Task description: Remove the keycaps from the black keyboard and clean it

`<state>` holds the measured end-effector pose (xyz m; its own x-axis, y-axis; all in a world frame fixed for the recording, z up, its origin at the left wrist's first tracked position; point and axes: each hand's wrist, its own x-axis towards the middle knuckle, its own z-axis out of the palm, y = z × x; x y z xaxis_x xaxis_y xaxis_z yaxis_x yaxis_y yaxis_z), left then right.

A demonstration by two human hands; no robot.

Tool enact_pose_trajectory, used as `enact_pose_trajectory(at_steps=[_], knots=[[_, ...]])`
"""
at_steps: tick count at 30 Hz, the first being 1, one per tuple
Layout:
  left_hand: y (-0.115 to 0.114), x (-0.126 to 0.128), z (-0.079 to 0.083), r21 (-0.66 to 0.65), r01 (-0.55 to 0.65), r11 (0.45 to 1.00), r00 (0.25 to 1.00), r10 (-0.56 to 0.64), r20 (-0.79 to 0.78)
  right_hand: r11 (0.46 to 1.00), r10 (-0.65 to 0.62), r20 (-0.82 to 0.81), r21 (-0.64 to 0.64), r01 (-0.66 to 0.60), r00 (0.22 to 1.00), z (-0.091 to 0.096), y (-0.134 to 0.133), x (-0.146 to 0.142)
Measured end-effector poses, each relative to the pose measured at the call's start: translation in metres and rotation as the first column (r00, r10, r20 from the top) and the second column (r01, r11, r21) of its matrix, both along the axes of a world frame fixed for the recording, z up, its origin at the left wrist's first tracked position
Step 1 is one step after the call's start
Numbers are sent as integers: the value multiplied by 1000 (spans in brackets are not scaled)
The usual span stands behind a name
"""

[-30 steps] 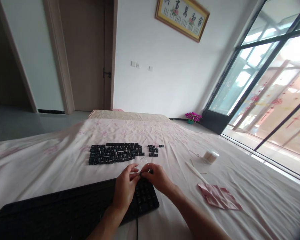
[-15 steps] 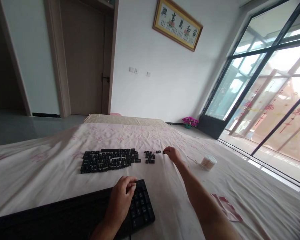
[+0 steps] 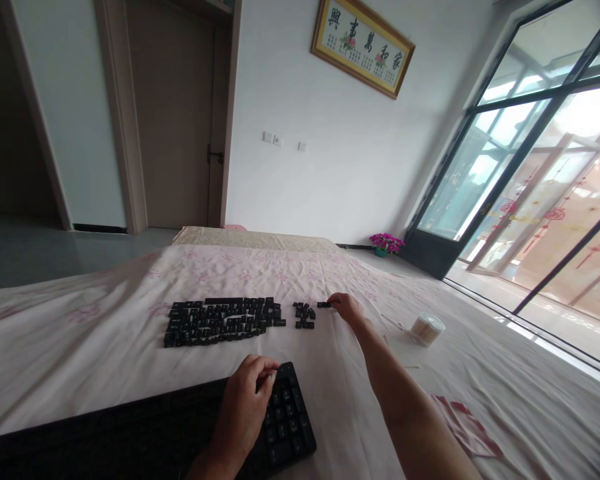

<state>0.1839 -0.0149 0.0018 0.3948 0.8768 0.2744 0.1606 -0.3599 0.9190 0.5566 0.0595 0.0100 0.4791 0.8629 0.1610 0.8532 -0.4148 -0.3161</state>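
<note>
A black keyboard (image 3: 145, 427) lies across the near part of the bed; keys still sit in its number pad (image 3: 286, 420), while the rest looks bare. My left hand (image 3: 247, 393) is over it just left of the number pad, thumb and fingertips pinched together; whatever they hold is hidden. Farther out, my right hand (image 3: 345, 305) pinches a small black keycap at the right end of a short row of keycaps (image 3: 322, 305) on the sheet. To the left are a small cluster of keycaps (image 3: 304, 313) and a large block of loose keycaps (image 3: 220, 323) in rows.
Right of my forearm stands a clear round tub of cotton swabs (image 3: 427, 329), with a loose swab (image 3: 393, 323) beside it. A folded pink cloth (image 3: 465, 427) lies nearer me. The patterned sheet (image 3: 105, 360) is wrinkled. Pink flowers (image 3: 386, 243) stand on the floor beyond.
My right hand has brought its keycap up against the short row, closing the gap. My left hand stays in its pinch over the keyboard. The view has shifted slightly.
</note>
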Motion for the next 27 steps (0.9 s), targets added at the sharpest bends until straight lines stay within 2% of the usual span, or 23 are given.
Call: enact_pose_trajectory(at_steps=[4,8,10,13,15,17,19,23,25,27], knots=[[0,0,-1,17,1,1000,1000,-1,5,1000,-7,-23,25,7,1000,4,-5,-5],[0,0,-1,45,-9,999,1000,10,-9,994,-10,-59,105,16,998,19,-13,-16],[-1,-1,1,58,-16,998,1000,18,-20,990,7,-90,143,6,996,29,-18,-27],[-3,-2,4,64,-19,998,999,21,-33,974,121,-165,212,-84,979,47,-30,-59],[-3,-3,7,65,-10,998,999,13,-37,921,300,-229,323,-219,926,58,-45,-89],[-4,-3,9,70,-7,997,999,10,-41,883,397,-259,369,-289,881,67,-65,-123],[-4,-3,9,65,-13,998,998,17,-57,851,490,-344,387,-355,801,72,-85,-154],[-4,-4,6,85,-9,996,997,16,-79,833,552,-549,393,-388,628,71,-113,-194],[-4,-4,6,95,-4,995,996,12,-86,835,550,-569,375,-403,611,68,-118,-200],[-4,-4,6,94,-1,996,996,10,-92,839,544,-537,350,-417,645,66,-120,-200]])
